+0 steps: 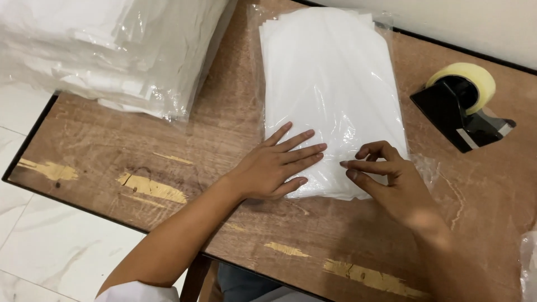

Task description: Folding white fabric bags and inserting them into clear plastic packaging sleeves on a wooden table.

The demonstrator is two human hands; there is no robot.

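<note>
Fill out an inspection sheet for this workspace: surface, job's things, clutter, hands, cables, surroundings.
Surface: wooden table, worn, with pale scraped patches and a dark edge.
Job's things: white packet in clear plastic wrap, lying flat on the table.
Clutter: stack of packets in plastic at the far left corner; black tape dispenser with a yellowish roll, right of the packet; plastic scrap at the right edge.
Hands: left hand flat, fingers spread on the packet's near end; right hand beside it, fingers curled, thumb and forefinger pinching at the wrap.
Cables: nothing seen.
Surroundings: light tiled floor on the left; pale wall behind the table.
</note>
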